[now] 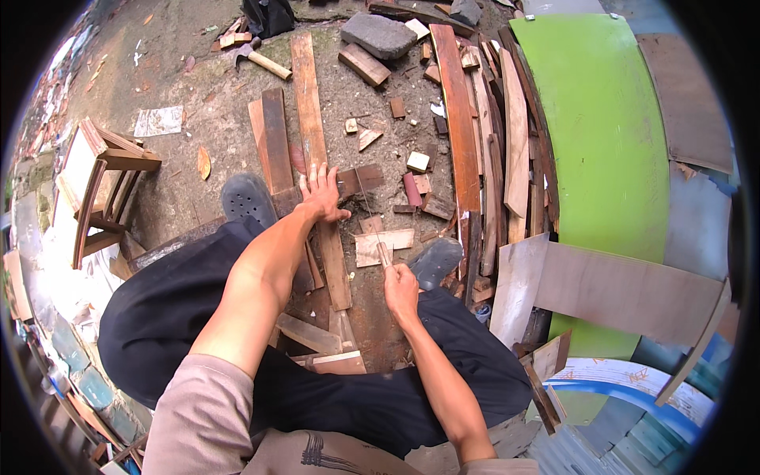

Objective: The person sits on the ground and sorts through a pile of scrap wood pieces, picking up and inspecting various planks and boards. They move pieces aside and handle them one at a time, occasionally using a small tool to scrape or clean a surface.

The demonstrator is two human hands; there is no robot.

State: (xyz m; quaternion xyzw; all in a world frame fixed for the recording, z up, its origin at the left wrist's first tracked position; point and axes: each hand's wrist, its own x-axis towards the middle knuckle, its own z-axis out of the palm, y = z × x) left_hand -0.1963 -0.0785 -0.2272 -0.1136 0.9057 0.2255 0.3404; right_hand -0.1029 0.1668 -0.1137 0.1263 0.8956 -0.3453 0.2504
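My left hand (321, 194) lies flat, fingers spread, on a long reddish wooden plank (315, 134) that runs away from me over the ground. My right hand (400, 289) is closed around the wooden handle of a thin hand saw (372, 226). The saw's narrow blade reaches forward to a short dark board (360, 178) lying across the plank just right of my left hand. My two dark shoes (247, 198) (437, 260) rest on the ground on either side of the plank.
A hammer (257, 57) lies far ahead on the dirt. Stacked planks (491, 142) and a green curved panel (606, 134) fill the right side. A wooden chair frame (99, 186) stands at the left. A grey stone (378, 33) and several wood offcuts lie scattered about.
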